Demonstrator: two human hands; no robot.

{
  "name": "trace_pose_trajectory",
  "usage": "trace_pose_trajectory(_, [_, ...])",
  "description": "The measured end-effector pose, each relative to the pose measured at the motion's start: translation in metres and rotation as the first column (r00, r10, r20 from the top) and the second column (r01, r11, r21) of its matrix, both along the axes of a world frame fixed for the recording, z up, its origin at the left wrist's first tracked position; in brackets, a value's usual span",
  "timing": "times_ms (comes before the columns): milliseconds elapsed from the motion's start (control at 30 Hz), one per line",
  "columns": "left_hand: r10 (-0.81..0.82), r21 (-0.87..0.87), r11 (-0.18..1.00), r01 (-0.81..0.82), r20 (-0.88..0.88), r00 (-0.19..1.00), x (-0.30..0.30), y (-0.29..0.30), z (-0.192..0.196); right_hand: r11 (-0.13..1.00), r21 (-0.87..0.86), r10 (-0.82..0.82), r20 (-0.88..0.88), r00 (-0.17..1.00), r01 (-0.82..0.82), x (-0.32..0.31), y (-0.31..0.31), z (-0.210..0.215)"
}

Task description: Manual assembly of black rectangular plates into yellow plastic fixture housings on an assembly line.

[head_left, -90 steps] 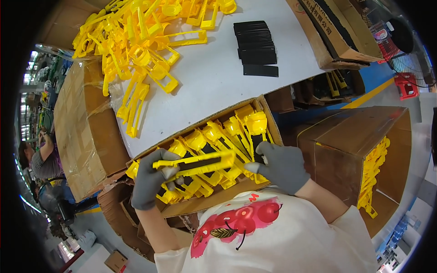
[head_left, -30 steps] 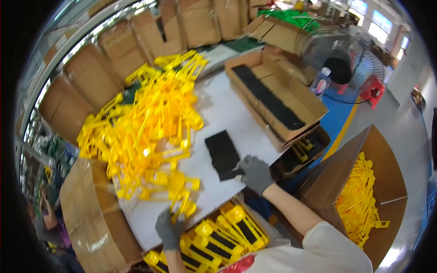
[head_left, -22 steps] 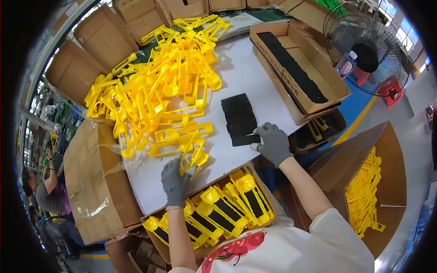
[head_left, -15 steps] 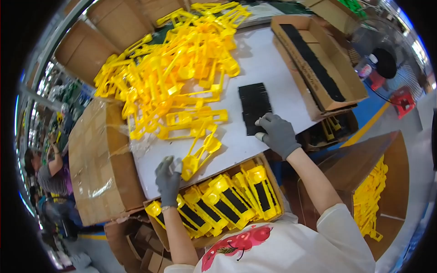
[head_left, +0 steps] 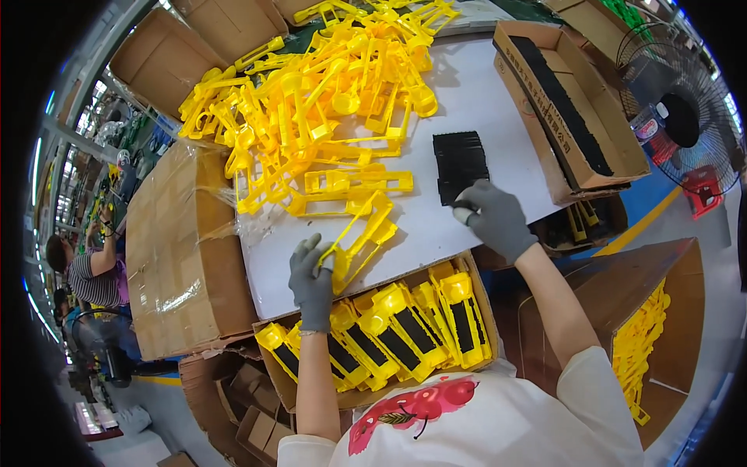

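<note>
White work table: large, bare at centre and right, cardboard boxes standing all round it.

Heap of yellow plastic frames: covers the table's far left; pieces interlock, so one lifted out needs to come cleanly away from its neighbours.

Near box: against the table's front edge, holding a row of yellow frames already fitted with black inserts.

Long box: right of the table, a line of black strips lying inside.

Stack of black strips: loose on the table, right of the heap.

Single yellow frame: at the heap's near edge, lying aslant.

Left hand: grey glove, fingers closed around the near end of that frame; most of the frame runs away from the palm toward the heap. A hold nearer the middle would likely steady it.

Right hand: grey glove, fingertips pinched at the near edge of the stack; whether one strip is caught cannot be told. Peeling off only the top strip seems the point to watch.
</note>
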State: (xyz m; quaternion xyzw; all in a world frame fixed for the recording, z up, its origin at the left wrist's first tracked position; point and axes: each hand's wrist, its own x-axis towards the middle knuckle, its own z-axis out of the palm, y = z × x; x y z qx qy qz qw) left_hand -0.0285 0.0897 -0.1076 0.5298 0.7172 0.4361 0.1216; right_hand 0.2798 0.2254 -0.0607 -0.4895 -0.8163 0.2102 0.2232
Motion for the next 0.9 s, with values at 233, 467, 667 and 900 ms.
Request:
trace_pose_trajectory(233, [0.076, -0.051, 0.997, -0.058, 0.782, 0.618, 0.037, -0.032, 0.074, 0.827, -0.562, -0.358, -0.549, 0.755, -0.018, 0.010, -0.057, 0.060])
trace_pose_trajectory(467, [0.072, -0.157, 0.968, 0.197, 0.922, 0.380, 0.072, -0.059, 0.087, 0.867, -0.457, -0.031, -0.447, 0.894, -0.198, -0.019, -0.101, 0.065])
trace_pose_trajectory(667, [0.108, -0.200, 0.942, 0.270, 0.941, 0.319, 0.081, -0.067, 0.092, 0.962, -0.208, 0.109, -0.299, 0.948, -0.176, -0.027, -0.110, 0.056])
trace_pose_trajectory(900, [0.103, -0.187, 0.947, 0.262, 0.947, 0.304, 0.085, -0.071, 0.090, 0.985, -0.127, 0.086, -0.226, 0.970, -0.117, -0.029, -0.123, 0.054])
